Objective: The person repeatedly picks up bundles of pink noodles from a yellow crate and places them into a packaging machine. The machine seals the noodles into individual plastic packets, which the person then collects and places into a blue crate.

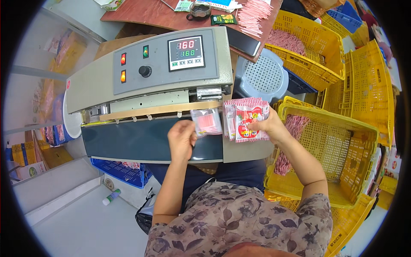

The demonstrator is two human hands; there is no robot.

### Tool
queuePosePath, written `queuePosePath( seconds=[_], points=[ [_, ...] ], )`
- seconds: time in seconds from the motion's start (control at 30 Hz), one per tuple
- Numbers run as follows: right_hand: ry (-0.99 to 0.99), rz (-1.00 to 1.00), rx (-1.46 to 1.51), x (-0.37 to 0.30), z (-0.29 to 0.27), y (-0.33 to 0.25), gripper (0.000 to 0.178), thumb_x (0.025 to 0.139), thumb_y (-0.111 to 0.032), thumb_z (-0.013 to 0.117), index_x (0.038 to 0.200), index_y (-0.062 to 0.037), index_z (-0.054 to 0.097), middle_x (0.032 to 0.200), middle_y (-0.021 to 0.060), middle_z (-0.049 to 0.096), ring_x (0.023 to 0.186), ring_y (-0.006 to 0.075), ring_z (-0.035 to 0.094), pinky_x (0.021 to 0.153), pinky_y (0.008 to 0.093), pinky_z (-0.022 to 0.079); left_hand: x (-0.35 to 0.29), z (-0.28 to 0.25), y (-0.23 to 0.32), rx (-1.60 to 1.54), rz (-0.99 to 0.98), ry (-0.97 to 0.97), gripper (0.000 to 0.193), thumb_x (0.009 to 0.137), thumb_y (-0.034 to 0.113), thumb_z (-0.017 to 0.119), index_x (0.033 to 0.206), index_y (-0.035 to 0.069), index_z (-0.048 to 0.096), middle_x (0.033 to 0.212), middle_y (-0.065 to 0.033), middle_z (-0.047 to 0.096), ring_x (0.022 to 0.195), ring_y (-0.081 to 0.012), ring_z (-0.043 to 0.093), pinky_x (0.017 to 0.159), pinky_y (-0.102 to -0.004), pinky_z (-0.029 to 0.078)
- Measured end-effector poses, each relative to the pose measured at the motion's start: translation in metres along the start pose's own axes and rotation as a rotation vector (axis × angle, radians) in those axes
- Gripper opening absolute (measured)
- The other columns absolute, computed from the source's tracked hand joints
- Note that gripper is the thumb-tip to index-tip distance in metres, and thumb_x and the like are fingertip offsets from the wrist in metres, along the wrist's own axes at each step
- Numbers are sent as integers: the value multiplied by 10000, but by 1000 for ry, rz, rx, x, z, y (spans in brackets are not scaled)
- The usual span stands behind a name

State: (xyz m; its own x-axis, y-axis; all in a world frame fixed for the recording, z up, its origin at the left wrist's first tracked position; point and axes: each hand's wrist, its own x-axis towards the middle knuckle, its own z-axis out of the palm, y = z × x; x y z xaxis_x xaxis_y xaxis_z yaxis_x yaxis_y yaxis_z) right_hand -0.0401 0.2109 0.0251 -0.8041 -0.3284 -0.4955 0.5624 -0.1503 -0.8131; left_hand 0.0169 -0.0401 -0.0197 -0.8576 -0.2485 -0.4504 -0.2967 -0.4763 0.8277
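Observation:
My left hand is closed in a pinch at the lower left edge of a small see-through packet with something pink inside. The packet's upper edge lies against the tan front strip of a bag sealing machine, near its right end. In my right hand is a fanned stack of red-and-white printed packets, with the thumb across the front one. The stack is over the machine's right-hand shelf. My right fingers behind the stack are hidden.
Yellow crates crowd the right side, some holding pink strips. A grey-blue stool stands behind the stack. On the red-brown table are a phone, a glass cup and pink-white sticks. A blue crate sits below the machine.

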Motion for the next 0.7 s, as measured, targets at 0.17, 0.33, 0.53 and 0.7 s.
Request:
queuePosePath(
  seconds=[0.17,0.33,0.53,0.7],
  points=[
    [-7,24,15,-2,4,-1,529,602,28,715,1071,1,473,951,87,604,835,144,594,773,310,491,-25,23,-14,317,472,88,118,836,57,562,932,-10,557,696,-19,531,525,-41,452,432,-167,339],
    [-44,11,24,3,10,-5,530,605,21,713,1077,7,473,958,92,603,849,157,598,772,312,499,2,47,-9,21,-147,-236,184,828,100,573,960,-28,573,712,-25,544,495,-41,423,438,-175,335],
    [-83,-56,61,-2,-5,7,583,589,17,727,1110,3,467,986,90,597,858,154,595,779,310,494,-4,52,-7,181,-132,-327,112,822,79,566,863,-22,592,629,5,536,486,-33,391,442,-169,314],
    [-8,20,36,-1,4,1,563,592,28,712,1098,-2,467,963,83,600,847,141,589,788,308,485,-1,48,-12,106,-140,-284,110,814,86,585,844,-20,586,617,4,529,463,-31,418,403,-159,296]
  ],
)
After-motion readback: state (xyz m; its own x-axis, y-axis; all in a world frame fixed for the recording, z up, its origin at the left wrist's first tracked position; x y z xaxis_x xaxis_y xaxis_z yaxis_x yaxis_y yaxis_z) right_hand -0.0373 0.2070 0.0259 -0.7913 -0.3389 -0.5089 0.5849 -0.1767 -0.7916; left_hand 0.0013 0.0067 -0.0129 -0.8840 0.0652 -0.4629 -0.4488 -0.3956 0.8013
